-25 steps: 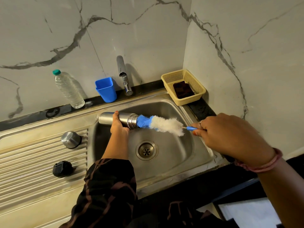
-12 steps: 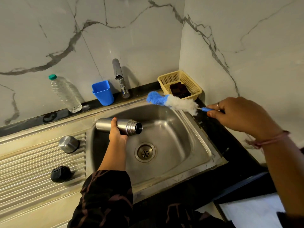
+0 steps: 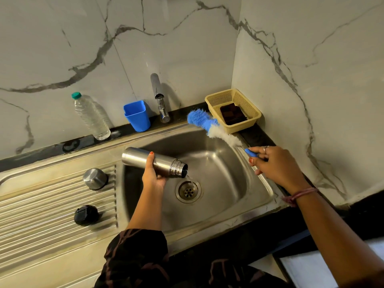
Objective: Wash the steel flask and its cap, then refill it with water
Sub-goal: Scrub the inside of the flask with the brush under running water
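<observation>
Steel sink [image 3: 257, 183], flask [image 3: 153, 162] lying sideways, mouth tipped right toward drain [image 3: 188, 191]

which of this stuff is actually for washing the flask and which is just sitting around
For the job: flask, bottle brush, steel cap, black stopper, tap, sink.
Lying about: plastic bottle, blue cup, yellow basket.

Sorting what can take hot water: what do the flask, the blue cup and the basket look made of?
Flask: brushed steel, going by its dull grey sheen. Blue cup: probably plastic, since it is matte and evenly coloured. Basket: likely moulded plastic mesh, cream.
</observation>
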The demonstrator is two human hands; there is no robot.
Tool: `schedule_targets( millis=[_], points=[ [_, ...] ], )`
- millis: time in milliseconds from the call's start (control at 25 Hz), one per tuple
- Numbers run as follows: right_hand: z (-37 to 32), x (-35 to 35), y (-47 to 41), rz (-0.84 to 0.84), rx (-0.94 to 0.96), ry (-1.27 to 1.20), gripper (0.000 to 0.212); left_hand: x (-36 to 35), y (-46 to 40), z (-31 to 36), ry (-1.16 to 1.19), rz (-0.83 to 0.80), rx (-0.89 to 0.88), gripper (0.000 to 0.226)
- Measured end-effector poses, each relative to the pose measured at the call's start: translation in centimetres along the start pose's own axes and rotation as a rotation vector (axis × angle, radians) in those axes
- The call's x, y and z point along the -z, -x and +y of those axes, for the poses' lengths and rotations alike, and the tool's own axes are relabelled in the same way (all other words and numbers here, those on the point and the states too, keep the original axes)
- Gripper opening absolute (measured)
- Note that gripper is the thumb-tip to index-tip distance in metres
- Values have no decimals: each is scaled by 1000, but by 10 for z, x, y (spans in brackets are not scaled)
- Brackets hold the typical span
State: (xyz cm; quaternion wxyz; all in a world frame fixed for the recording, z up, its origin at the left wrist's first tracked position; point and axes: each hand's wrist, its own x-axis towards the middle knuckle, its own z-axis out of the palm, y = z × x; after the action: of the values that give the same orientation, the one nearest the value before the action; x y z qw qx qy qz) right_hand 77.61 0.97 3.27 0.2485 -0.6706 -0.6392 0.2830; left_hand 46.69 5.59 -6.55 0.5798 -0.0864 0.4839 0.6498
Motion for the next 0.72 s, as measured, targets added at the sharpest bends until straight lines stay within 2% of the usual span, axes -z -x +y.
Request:
schedule_targets(
  millis=[400,720],
  points=[
    [-1,-39,4,30,-155,5,28,22,10,9,-89,-23,-64,79],
    [-4,-55,12,35,-121,-30,20,19,23,25,-189,-126,-214,84]
  ],
)
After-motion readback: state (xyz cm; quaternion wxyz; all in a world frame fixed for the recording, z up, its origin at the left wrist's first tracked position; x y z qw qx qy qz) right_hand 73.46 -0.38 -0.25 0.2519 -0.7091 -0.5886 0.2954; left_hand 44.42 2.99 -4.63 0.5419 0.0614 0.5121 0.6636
